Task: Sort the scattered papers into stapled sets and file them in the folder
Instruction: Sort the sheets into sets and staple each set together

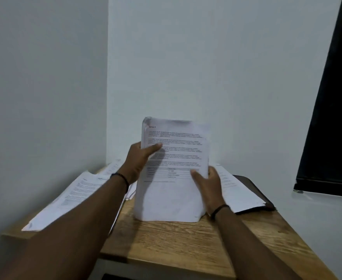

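On the left of the wooden table lie loose papers, light and easily slid. At centre we hold the paper stack upright, its bottom edge on the table. Our left hand pinches its left edge, thumb in front; our right hand grips the right edge. We judge the stack limp and prone to fanning, so hold both edges. On the right, more sheets cover a dark folder. No stapler is visible; the print is too blurred to read.
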